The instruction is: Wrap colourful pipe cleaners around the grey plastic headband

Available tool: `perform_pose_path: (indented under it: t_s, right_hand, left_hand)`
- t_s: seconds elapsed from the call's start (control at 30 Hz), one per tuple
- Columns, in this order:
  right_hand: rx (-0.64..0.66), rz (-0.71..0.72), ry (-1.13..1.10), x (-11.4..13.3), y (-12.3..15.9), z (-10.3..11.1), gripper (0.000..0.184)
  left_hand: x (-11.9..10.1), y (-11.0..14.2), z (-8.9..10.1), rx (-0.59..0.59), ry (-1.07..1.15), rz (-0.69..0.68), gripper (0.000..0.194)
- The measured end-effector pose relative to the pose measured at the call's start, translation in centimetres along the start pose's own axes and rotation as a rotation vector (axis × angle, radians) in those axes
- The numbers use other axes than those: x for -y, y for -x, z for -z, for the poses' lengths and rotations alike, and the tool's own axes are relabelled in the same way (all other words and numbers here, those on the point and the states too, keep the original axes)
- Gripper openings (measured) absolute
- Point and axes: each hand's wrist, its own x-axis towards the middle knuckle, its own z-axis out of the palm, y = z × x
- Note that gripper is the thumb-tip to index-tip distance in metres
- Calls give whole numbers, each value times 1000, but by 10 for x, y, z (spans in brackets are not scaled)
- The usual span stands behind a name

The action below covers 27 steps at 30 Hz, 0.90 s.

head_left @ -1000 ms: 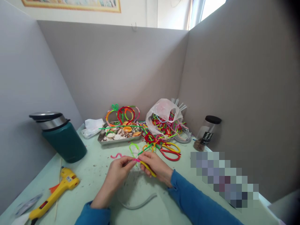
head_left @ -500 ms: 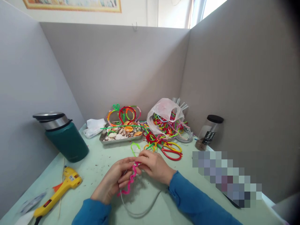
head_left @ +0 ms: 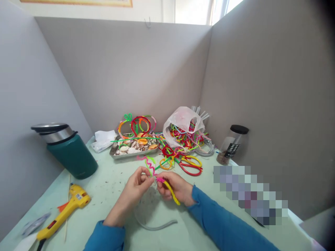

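Observation:
My left hand [head_left: 137,186] is closed, its thumb and fingertips pinching at the base of a wavy pink pipe cleaner [head_left: 150,165]. The loose end of this pipe cleaner sticks up and away from me. In my right hand [head_left: 175,186], the fingers close around a thin band [head_left: 171,192] wrapped in yellow, with pink wrapping beside the fingertips. Both hands nearly touch at the pink part. Below them curves a bare grey cord [head_left: 157,228], which seems to belong to the same band; the join is hidden by my hands.
A yellow glue gun [head_left: 65,212] and a green tumbler [head_left: 74,155] stand left. Behind are a metal tray [head_left: 134,156] of shells, decorated hoops [head_left: 141,125], a plastic bag [head_left: 180,120] of pipe cleaners and yellow-and-red loops [head_left: 192,167]. A black-lidded jar [head_left: 231,144] stands right, near a blurred-out object.
The pink pipe cleaner's loose end has swung from hanging toward me to pointing away. The band has turned, and its yellow-wrapped part now shows below my right hand. The view has shifted slightly.

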Motion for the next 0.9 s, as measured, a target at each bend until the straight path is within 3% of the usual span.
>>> perform_pose_path:
  t_s: [0.1, 0.27, 0.37, 0.53, 0.63, 0.73, 0.8, 0.9]
  right_hand:
    - [126, -86, -54, -1, -1, 1, 26]
    - [-40, 198, 122, 0, 3, 0, 18]
    - [-48, 253, 173, 3, 8, 0, 19]
    - [-180, 418, 467, 5, 10, -2, 20]
    - [-304, 673, 826, 1, 11, -5, 14]
    - [-300, 922, 1132, -1, 13, -6, 25]
    - [-255, 992, 1266, -1, 13, -4, 31]
    - [-234, 1016, 1395, 0, 13, 0, 30]
  left_hand:
    - [4, -1, 2, 11, -137, -111, 27]
    - [11, -4, 4, -102, -403, -131, 37]
    - [11, -4, 4, -183, -528, -150, 35]
    - [7, -3, 4, -172, -631, -137, 34]
    - [8, -3, 4, -123, -503, -74, 36]
    - [9, -3, 3, -71, -267, 122, 34]
    - [9, -2, 3, -15, -123, 252, 34]
    - [7, 0, 5, 95, 47, 318, 30]
